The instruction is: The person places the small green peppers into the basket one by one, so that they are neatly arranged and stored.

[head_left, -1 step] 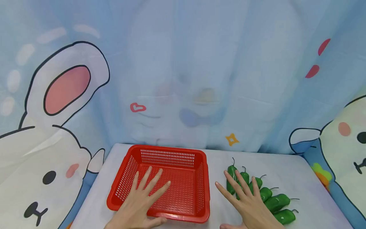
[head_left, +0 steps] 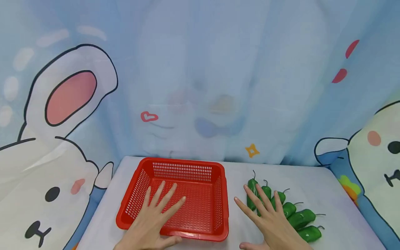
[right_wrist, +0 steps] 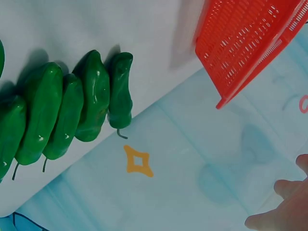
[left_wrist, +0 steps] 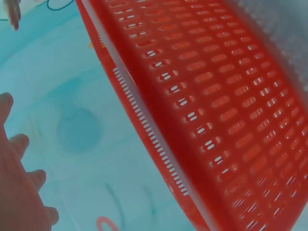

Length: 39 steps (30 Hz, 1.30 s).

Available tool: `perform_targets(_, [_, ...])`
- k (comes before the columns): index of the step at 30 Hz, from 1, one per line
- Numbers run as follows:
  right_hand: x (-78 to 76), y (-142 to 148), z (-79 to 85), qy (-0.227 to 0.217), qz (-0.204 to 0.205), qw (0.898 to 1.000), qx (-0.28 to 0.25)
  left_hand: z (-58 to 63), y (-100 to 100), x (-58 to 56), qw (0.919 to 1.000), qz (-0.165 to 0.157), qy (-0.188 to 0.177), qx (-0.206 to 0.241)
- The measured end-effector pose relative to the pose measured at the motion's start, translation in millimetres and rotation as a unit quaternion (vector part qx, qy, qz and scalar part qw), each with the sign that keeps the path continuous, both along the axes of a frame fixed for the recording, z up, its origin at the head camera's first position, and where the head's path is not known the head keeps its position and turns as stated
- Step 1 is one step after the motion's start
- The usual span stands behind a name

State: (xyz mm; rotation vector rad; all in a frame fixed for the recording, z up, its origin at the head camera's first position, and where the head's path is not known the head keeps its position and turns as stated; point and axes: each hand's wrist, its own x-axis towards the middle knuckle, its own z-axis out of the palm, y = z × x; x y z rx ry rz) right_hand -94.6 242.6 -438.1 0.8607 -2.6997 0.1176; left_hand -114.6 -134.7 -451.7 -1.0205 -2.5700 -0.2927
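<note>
Red and holey, the basket point(head_left: 200, 199) sat at left; six green peppers point(head_left: 301, 219) lay outside it, at right. The left hand point(head_left: 150, 220) and right hand point(head_left: 275, 224) held their fingers apart, same as before.

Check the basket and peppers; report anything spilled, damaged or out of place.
Nothing stands out. The basket sits upright, no break visible; the peppers lie side by side, some partly hidden by the right hand in the head view.
</note>
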Motion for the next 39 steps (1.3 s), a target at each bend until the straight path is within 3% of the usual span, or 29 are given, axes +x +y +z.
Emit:
perform_targets(7, [0.3,-3,10.3,-0.009,-0.023,1.0,0.002,6.4,-3,0.5,0.9998,0.019,-0.009,-0.001])
perform_targets(16, [20.2,9,3.8,-0.022,-0.048,0.999,0.005,-4.1,-8,6.4,0.9992,0.028,-0.028,0.006])
perform_targets(29, [26.1,24,-4.7,-0.012,-0.074,0.997,0.003,-19.1,-29,-9.3,0.9961,0.064,-0.056,0.024])
perform_targets(36, [41.2,41,-7.7,-0.086,-0.147,0.985,0.007,-36.8,-50,-18.3,0.9917,0.095,-0.081,0.027])
perform_targets(39, [49.9,53,-16.1,-0.083,-0.163,0.983,-0.007,-38.0,-63,-22.7,0.9877,0.113,-0.098,0.047])
